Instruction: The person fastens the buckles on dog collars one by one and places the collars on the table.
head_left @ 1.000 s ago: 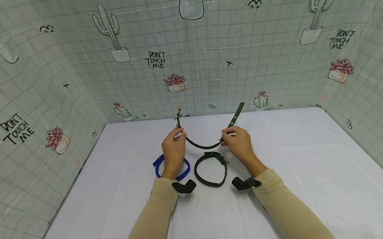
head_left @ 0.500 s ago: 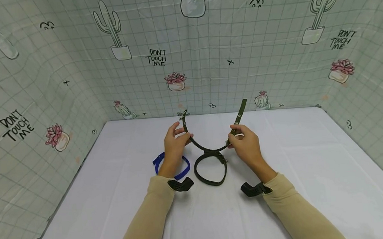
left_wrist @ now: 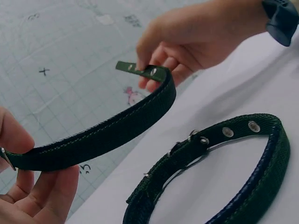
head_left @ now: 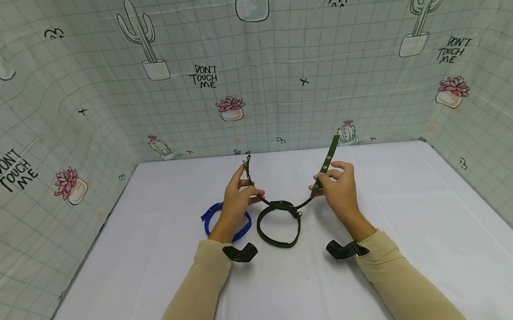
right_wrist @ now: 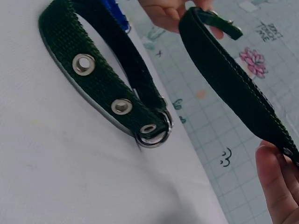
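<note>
An unbuckled dark green collar [head_left: 304, 205] hangs in a U between both hands above the table. My left hand [head_left: 236, 195] pinches it near the buckle end. Around the eyeleted strap my right hand [head_left: 341, 189] has thumb and fingers closed, with the free tip pointing up and away. Below the held collar lies a second green collar [head_left: 281, 244], buckled into a loop; its metal eyelets and ring show in the right wrist view. A blue collar [head_left: 245, 230], also looped, lies under my left wrist and is partly hidden by it.
A white cloth covers the table [head_left: 393, 196]. Behind and at both sides hangs a gridded curtain [head_left: 273, 57] printed with cacti and lettering. Black wrist cameras [head_left: 240, 252] sit on both wrists, over beige sleeves.
My hands have drawn apart, the right one moving rightward. The held collar's middle has come nearer and lower in view, now overlapping the looped green collar. Both looped collars stay in place.
</note>
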Available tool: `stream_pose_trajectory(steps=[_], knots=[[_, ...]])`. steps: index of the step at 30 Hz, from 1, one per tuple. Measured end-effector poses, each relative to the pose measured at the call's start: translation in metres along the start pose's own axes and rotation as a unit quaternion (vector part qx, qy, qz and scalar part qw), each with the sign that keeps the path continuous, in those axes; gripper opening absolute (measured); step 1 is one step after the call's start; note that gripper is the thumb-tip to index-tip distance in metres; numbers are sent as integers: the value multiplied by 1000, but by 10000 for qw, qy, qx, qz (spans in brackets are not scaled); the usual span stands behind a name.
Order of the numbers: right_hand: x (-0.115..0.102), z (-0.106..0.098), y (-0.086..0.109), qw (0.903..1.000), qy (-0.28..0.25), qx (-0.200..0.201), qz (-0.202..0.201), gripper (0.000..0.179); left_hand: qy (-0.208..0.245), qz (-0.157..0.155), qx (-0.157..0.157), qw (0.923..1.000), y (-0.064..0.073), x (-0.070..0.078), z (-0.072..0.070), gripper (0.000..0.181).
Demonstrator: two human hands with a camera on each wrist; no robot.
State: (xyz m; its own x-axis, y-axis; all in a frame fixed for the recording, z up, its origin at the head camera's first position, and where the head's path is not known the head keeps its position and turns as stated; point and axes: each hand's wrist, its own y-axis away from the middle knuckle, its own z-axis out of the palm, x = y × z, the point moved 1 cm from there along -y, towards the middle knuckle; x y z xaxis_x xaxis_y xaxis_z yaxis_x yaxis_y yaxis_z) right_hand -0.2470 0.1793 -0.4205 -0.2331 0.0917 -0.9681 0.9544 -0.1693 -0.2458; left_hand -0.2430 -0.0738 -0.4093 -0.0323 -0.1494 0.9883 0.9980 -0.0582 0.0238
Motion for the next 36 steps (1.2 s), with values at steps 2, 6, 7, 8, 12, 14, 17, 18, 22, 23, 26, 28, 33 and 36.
stream_pose_trajectory(steps=[2,6,7,8,12,14,17,18,22,23,26,28,33,36], knots=[[1,-3,-1,10000,-58,54,39,47,-60,55,-151,9999,1,-1,3,82],[2,-4,-1,9999,-130,27,51,34,-205,313,-317,9988,2,-2,6,79],[2,-2,0,9999,-135,-2,50,31,-214,402,-329,9984,2,-2,6,77],[2,0,0,9999,-135,-43,65,28,-217,492,-328,9980,2,-2,6,74],[1,7,6,9994,41,-312,135,26,-46,698,-287,9971,3,-1,6,51],[1,9,7,9988,108,-455,172,26,-42,722,-263,9970,5,0,6,40],[0,11,9,9980,125,-593,160,25,-158,772,-175,9967,6,0,6,41],[0,12,9,9979,105,-625,144,25,-206,790,-125,9966,6,-1,6,41],[-1,13,10,9974,39,-710,95,24,-174,858,175,9960,5,-2,5,43],[-2,13,10,9973,57,-723,86,25,-138,860,252,9959,5,-2,5,43],[-3,13,12,9971,111,-746,112,24,-10,874,471,9951,4,-3,5,44],[-2,13,12,9968,146,-777,97,25,32,896,555,9944,4,-4,4,42],[-4,14,13,9965,172,-815,-68,24,174,1027,460,9935,4,-2,4,32],[-7,16,13,9959,215,-870,-124,22,279,1182,266,9922,6,0,5,28]])
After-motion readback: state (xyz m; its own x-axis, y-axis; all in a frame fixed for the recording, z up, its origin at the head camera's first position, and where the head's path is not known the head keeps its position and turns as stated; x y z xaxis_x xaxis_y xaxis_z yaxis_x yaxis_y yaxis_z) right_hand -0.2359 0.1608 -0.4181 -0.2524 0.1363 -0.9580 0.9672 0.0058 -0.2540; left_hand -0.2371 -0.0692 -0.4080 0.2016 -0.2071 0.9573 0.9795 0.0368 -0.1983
